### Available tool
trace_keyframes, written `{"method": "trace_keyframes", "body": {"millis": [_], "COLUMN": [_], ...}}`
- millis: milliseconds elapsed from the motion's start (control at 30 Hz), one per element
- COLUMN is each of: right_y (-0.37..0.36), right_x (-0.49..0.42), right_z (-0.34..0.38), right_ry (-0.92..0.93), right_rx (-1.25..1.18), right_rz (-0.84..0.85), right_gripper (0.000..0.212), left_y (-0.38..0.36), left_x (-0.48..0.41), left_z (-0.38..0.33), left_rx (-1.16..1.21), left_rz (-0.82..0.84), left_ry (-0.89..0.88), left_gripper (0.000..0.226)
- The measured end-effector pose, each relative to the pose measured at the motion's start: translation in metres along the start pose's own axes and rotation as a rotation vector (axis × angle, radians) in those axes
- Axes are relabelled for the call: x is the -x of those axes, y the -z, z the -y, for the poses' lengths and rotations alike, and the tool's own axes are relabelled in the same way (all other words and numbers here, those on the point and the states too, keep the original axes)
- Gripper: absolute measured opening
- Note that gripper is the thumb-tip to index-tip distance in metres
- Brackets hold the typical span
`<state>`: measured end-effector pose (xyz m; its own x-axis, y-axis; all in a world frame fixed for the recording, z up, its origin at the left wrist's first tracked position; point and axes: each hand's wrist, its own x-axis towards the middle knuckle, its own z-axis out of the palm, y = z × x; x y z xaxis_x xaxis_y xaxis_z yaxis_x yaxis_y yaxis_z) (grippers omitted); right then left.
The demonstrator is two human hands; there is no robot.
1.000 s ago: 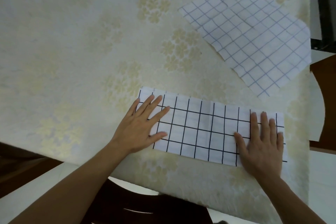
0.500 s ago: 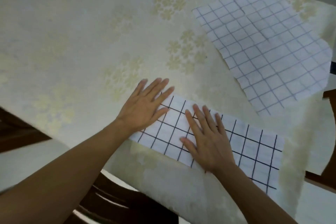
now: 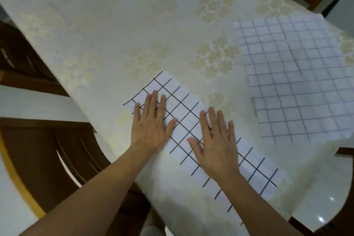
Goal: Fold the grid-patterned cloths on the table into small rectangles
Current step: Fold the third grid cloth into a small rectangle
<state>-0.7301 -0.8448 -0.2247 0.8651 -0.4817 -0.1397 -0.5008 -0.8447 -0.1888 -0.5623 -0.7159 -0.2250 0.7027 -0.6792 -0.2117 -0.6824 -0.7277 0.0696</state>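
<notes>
Head view, left to right. At the far left, a dark wooden chair (image 3: 44,145) stands against the near side of the table (image 3: 115,34), which is covered with a cream cloth bearing a pale floral print. The left hand (image 3: 151,126) lies palm down with its fingers straight and close together. The fingers press flat on the upper left end of the black-grid cloth (image 3: 183,109), and the heel of the palm rests partly on the table cover; it grips nothing. The black-grid cloth is folded into a long, narrow strip that runs on a diagonal from upper left to lower right, close to the near edge of the table. The right hand (image 3: 216,143) lies palm down on the middle of this strip, fingers straight and slightly spread, likewise holding nothing. At the right, well apart from the strip, the blue-grid cloth (image 3: 291,82) lies spread out, unfolded and lightly wrinkled, and its right edge reaches the edge of the table.
</notes>
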Motion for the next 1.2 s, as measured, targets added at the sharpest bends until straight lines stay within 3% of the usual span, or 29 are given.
{"method": "trace_keyframes", "body": {"millis": [200, 400, 900, 1000, 1200], "right_y": [-0.006, -0.006, 0.005, 0.027, 0.072], "right_x": [-0.037, -0.039, -0.043, -0.071, -0.176], "right_z": [0.005, 0.006, 0.013, 0.011, 0.027], "right_ry": [0.215, 0.205, 0.228, 0.357, 0.795], "right_rx": [0.048, 0.046, 0.086, 0.112, 0.175], "right_rz": [0.045, 0.006, 0.041, 0.016, -0.092], "right_gripper": [0.077, 0.081, 0.081, 0.071, 0.045], "left_y": [-0.009, -0.003, 0.003, 0.016, 0.042], "left_x": [-0.004, -0.017, -0.022, -0.017, -0.008], "left_z": [0.003, 0.037, 0.040, 0.042, 0.047], "left_rx": [0.066, 0.086, 0.056, 0.067, 0.018], "left_rz": [-0.043, -0.065, -0.001, -0.036, -0.078], "left_ry": [-0.025, -0.051, -0.043, 0.032, 0.163], "left_gripper": [0.073, 0.075, 0.079, 0.080, 0.070]}}
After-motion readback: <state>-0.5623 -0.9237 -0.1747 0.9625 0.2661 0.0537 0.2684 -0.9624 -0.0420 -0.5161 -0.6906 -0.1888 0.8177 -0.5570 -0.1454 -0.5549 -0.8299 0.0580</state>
